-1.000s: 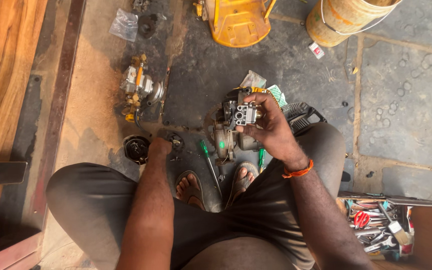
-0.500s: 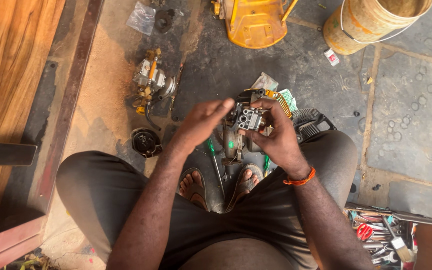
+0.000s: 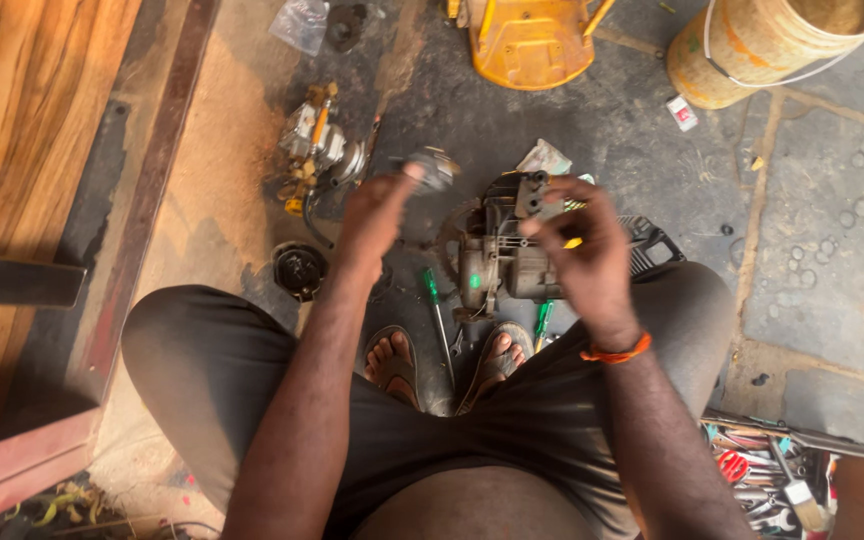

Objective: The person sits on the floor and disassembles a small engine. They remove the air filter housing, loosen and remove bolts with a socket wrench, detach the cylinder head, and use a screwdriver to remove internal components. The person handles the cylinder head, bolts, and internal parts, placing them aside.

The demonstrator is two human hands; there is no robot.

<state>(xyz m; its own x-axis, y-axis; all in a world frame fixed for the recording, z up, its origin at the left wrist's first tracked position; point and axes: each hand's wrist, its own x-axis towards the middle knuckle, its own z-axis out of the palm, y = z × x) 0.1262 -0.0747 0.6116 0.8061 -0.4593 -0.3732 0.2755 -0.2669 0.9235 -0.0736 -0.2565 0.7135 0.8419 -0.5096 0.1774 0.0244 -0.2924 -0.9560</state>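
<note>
the person sits low with knees spread, sandalled feet planted on the floor, and the small engine block stands on the floor directly ahead of the feet, within reach of both hands. the placement reads as a working position: the block is central, loose parts lie in an arc around it.

left hand is raised above the floor, left of the block and clear of it. its fingers are drawn together in a pinch on a small grey metal part, which is blurred; its exact kind cannot be told. the part is held up in the air, apart from the block.

right hand is at the block's right side and upper edge. its fingers are curled, loosely parted, with the tips at the dark square fitting on top of the block; whether they grip it or only touch it cannot be told from the blur. an orange band sits on that wrist.

around: a green-handled screwdriver lies between the feet, a brass-and-metal carburettor assembly lies well to the left, a round black cap sits near the left knee, a yellow housing and a tan bucket stand beyond, and an open tool tray lies at the right.
</note>
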